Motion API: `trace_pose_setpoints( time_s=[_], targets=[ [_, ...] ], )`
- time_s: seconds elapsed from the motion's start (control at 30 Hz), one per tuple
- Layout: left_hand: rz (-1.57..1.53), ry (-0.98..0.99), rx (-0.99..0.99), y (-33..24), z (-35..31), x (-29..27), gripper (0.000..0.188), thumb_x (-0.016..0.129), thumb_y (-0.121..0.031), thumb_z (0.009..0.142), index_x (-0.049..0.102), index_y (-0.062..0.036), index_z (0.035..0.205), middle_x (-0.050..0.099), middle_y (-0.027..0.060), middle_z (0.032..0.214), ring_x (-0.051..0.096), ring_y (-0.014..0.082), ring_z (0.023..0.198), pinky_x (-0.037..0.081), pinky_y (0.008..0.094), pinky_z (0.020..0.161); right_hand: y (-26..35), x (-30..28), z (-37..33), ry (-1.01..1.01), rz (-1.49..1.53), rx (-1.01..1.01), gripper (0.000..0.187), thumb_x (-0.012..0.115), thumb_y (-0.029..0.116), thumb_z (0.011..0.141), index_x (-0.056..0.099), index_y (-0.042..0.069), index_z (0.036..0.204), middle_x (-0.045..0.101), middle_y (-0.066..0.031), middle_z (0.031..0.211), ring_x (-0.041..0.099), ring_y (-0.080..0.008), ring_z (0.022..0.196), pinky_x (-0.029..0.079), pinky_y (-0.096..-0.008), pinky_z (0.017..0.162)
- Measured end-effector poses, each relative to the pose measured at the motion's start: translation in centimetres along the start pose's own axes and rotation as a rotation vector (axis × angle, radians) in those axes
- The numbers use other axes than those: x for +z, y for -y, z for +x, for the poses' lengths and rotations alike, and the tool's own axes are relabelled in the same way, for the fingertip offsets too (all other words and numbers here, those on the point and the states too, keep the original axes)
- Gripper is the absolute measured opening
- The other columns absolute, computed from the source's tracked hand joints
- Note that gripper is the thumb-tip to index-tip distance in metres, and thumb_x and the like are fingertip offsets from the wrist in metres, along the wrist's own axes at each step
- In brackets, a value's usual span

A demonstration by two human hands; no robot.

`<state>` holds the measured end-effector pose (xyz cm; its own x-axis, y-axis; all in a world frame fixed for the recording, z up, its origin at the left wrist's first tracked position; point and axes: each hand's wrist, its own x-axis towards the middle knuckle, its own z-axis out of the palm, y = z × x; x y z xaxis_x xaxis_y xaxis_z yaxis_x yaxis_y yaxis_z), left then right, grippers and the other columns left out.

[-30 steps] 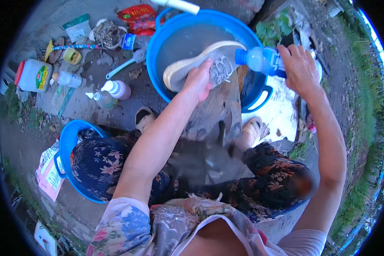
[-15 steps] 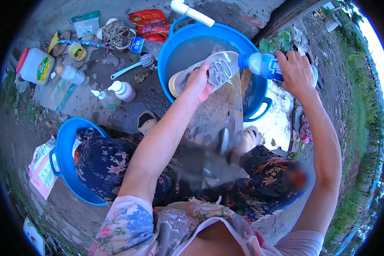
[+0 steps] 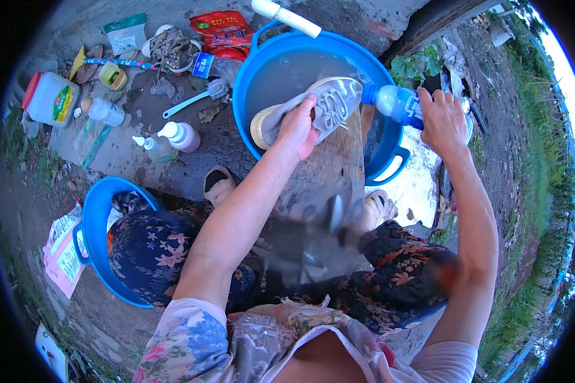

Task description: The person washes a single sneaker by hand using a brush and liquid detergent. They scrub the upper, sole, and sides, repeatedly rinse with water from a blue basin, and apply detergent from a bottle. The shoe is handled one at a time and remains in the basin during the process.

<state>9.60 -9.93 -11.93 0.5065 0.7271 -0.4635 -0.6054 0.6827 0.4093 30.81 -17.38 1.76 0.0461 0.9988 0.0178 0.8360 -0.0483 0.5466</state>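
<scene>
My left hand [image 3: 298, 126] is closed round the side of a grey lace-up shoe [image 3: 332, 108] with a pale sole, toe pointing right. The shoe is held over a wide blue tub [image 3: 241, 96] of cloudy water. My right hand [image 3: 442, 124] grips a plastic bottle [image 3: 399, 105] with a blue cap end, tipped on its side. That cap end is close by the shoe's toe; whether the two touch, I cannot tell. A wooden board [image 3: 322, 166] slants from between my legs into the tub.
Left of the tub lie a white-and-blue brush [image 3: 198, 97], pump bottles [image 3: 184, 136], a red-lidded jar [image 3: 50, 97] and a red packet [image 3: 223, 35]. A second blue tub [image 3: 102, 204] stands by my left knee. A white pipe [image 3: 286, 17] overhangs the big tub's far rim.
The bottle has shifted slightly right and down with my right hand, its cap end still close to the shoe. My left hand keeps its hold on the shoe, nearly still.
</scene>
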Motion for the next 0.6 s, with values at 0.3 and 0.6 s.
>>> trace_pose_setpoints(
  time_s=[0.3,0.6],
  targets=[
    [0.368,0.071,0.201,3.7,0.3,-1.1,0.041,0.052,-0.025,0.094,0.051,0.0043,0.122,0.057,0.0099,0.117,0.053,0.0165,0.104,0.039,0.0296,0.092,0.9,-1.6,-0.7,-0.064,0.118,-0.079,0.059,0.069,0.002,0.062,0.053,0.01,0.118,0.056,-0.0107,0.095,0.054,-0.0265,0.092,0.043,-0.0367,0.079],
    [1.058,0.147,0.392,4.6,0.5,-3.4,0.044,0.05,-0.032,0.092,0.05,0.0004,0.122,0.057,0.0207,0.115,0.054,0.0317,0.107,0.038,0.0367,0.094,2.5,-2.9,-1.6,-0.077,0.177,-0.202,0.066,0.075,0.004,0.055,0.053,0.012,0.117,0.055,-0.0094,0.095,0.053,-0.0252,0.092,0.042,-0.0364,0.077]
  ],
)
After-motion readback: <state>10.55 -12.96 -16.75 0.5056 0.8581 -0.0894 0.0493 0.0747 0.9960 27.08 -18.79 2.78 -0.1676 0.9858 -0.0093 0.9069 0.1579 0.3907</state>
